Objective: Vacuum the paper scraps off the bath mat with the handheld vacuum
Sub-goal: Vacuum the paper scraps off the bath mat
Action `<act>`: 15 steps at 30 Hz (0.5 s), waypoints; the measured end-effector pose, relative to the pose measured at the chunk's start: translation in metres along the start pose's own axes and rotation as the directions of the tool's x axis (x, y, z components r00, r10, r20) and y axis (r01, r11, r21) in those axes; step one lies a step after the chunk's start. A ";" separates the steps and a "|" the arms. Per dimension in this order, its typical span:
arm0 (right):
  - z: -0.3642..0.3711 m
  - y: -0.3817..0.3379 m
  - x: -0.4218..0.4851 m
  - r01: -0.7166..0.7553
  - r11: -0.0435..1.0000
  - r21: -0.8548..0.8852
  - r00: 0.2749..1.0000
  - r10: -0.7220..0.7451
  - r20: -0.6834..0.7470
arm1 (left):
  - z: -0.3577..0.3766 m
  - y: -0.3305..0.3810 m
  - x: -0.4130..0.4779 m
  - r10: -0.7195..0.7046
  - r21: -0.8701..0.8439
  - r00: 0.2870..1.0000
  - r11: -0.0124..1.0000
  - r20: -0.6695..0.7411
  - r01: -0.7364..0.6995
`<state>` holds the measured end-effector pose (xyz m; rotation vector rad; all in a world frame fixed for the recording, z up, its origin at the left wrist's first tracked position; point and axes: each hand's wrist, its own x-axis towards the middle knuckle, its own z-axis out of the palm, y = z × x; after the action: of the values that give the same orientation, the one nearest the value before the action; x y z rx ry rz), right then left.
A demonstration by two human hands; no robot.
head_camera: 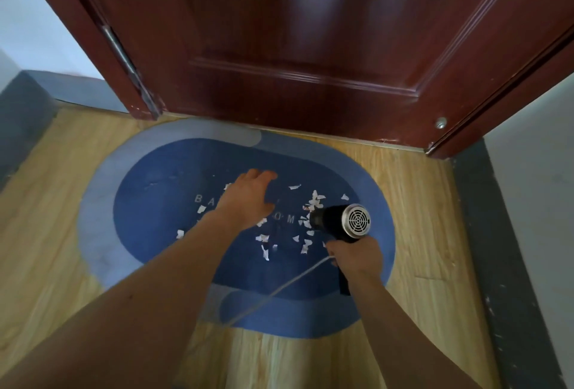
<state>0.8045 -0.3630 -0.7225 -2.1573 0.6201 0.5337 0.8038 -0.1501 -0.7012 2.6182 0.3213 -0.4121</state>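
Many paper scraps (pixel 313 202) lie between the hands on the bath mat (pixel 155 177); left hand (pixel 248 199) presses flat (likely steadying it), right hand (pixel 357 256) grips the handheld vacuum (pixel 338 221), nozzle at the scraps.

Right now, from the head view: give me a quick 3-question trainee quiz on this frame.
1. True or false: the right hand grips the handheld vacuum.
2. The left hand is: A) open over the bath mat; B) holding the cord; C) on the door.
3. Fill in: the vacuum's nozzle end points at a cluster of ___.

Key: 1 true; 2 A; 3 paper scraps.
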 end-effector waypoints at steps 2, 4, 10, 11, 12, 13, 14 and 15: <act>-0.002 0.008 0.001 0.011 0.999 -0.049 0.999 -0.012 -0.032 | -0.006 -0.011 -0.001 0.001 0.024 1.000 1.000 -0.018 -0.001; -0.003 0.010 0.006 0.012 0.999 -0.048 0.996 -0.016 -0.083 | -0.004 -0.024 -0.006 -0.016 0.008 0.999 1.000 -0.028 0.016; 0.001 -0.007 0.017 0.055 0.998 0.038 0.982 -0.047 -0.184 | 0.004 -0.043 -0.013 -0.021 0.038 1.000 0.999 -0.023 0.022; 0.005 -0.008 0.016 0.060 0.998 0.035 0.986 -0.054 -0.158 | 0.001 -0.044 -0.014 -0.005 0.047 1.000 0.999 -0.018 0.006; 0.010 -0.010 0.014 0.064 0.997 0.033 0.992 -0.060 -0.114 | -0.003 -0.044 -0.014 0.026 0.070 1.000 0.997 -0.006 -0.025; 0.015 -0.011 0.010 0.069 0.997 0.030 0.996 -0.067 -0.056 | -0.009 -0.045 -0.016 0.060 0.111 0.998 0.992 0.016 -0.061; 0.019 -0.012 0.005 0.080 0.997 0.025 0.997 -0.080 0.003 | -0.015 -0.046 -0.017 0.090 0.157 0.995 0.983 0.036 -0.095; 0.025 -0.017 -0.001 0.088 0.996 0.029 0.994 -0.090 0.060 | -0.026 -0.050 -0.017 0.105 0.206 0.993 0.972 0.046 -0.112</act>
<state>0.8097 -0.3335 -0.7269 -2.1244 0.4925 0.5390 0.7795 -0.0973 -0.6941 2.8132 0.1274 -0.4769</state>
